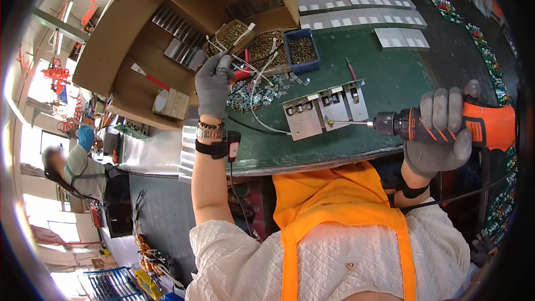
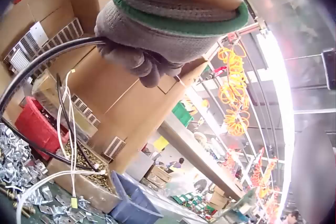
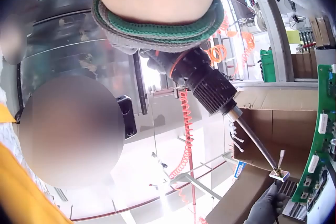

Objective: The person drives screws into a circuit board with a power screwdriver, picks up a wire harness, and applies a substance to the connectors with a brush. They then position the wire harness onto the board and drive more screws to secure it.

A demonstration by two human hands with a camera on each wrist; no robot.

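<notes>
My gloved left hand [image 1: 213, 89] is raised over the parts bins and grips a black cable [image 2: 31, 69]. White wires [image 1: 261, 72] with small connectors hang near that hand, and some run down toward the board. My right hand [image 1: 432, 156], gloved too, holds an orange and black power screwdriver [image 1: 415, 124]. Its long bit [image 3: 257, 141] points left, the tip right at a small screw [image 3: 278, 171] by a metal plate. Silver heat sink plates [image 1: 301, 125] lie on the green bench along a circuit board [image 1: 292, 99] with black components.
Cardboard boxes of brass screws [image 1: 268, 44] and a blue bin [image 1: 302, 58] stand at the back. Loose metal clips [image 1: 256, 96] lie in front. More silver plates [image 1: 362, 19] are lined up behind; a red-handled tool [image 1: 350, 69] lies nearby. Another person [image 1: 83, 161] works at left.
</notes>
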